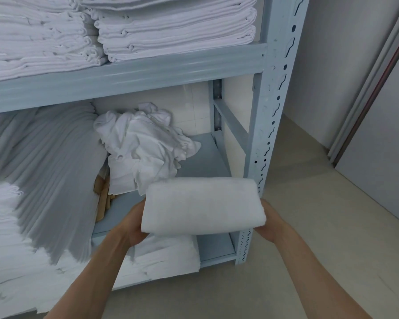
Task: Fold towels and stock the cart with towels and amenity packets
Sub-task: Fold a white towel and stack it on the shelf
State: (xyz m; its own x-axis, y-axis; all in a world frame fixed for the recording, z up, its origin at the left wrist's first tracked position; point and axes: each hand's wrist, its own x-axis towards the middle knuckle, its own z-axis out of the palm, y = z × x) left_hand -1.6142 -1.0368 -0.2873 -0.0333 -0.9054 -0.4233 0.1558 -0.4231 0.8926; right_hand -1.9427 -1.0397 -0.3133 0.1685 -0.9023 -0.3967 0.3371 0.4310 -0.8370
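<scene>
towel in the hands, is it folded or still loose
Folded: the towel is a compact rectangle with a rounded fold edge, held at its ends by the left hand and right hand.

Folded white towel (203, 204) held level between left hand (134, 223) and right hand (271, 221), before the grey-blue shelf rack (268, 125); crumpled white cloth (145, 143) behind, on the middle shelf.

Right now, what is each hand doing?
Left hand: holding the folded towel at its left end.
Right hand: holding the same towel at its right end.
</scene>
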